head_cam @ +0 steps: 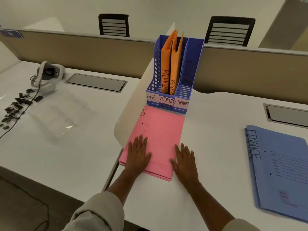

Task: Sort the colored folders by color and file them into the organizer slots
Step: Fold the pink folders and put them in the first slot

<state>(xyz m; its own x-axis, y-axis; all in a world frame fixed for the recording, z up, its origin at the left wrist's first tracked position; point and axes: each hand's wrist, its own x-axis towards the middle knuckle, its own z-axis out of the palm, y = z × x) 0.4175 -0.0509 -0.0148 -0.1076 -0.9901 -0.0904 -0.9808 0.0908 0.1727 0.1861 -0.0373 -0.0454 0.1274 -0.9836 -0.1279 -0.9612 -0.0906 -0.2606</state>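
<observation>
While the pink folders (155,140) lie flat in a stack on the white desk (208,130), just in front of the organizer, we see both hands pressed down with fingers spread, gripping nothing. Left hand (138,154) rests palm-down on the stack's near-left part; right hand (185,160) lies flat at the stack's right edge, thumb on the pink cover, rest of the palm on the desk. Top pink folder is marked "HR" at its far-left corner.

Blue plastic organizer (175,72) stands upright w/ three slots, labelled HR, ADMIN, FINANCE left to right. Two orange folders (170,64) marked "ADMIN" stand in the middle slot; the HR and FINANCE slots hold no folders that we can see.

Well to the right, blue folders (280,170) marked "FINANCE" lie flat in a stack near the desk's right side, apart from the organizer.

On the adjoining desk at left: a clear acrylic stand (56,112), a scatter of black binder clips (18,104), and a white headset (47,74) w/ a black cable. Two black chairs (230,30) show beyond the partition.
</observation>
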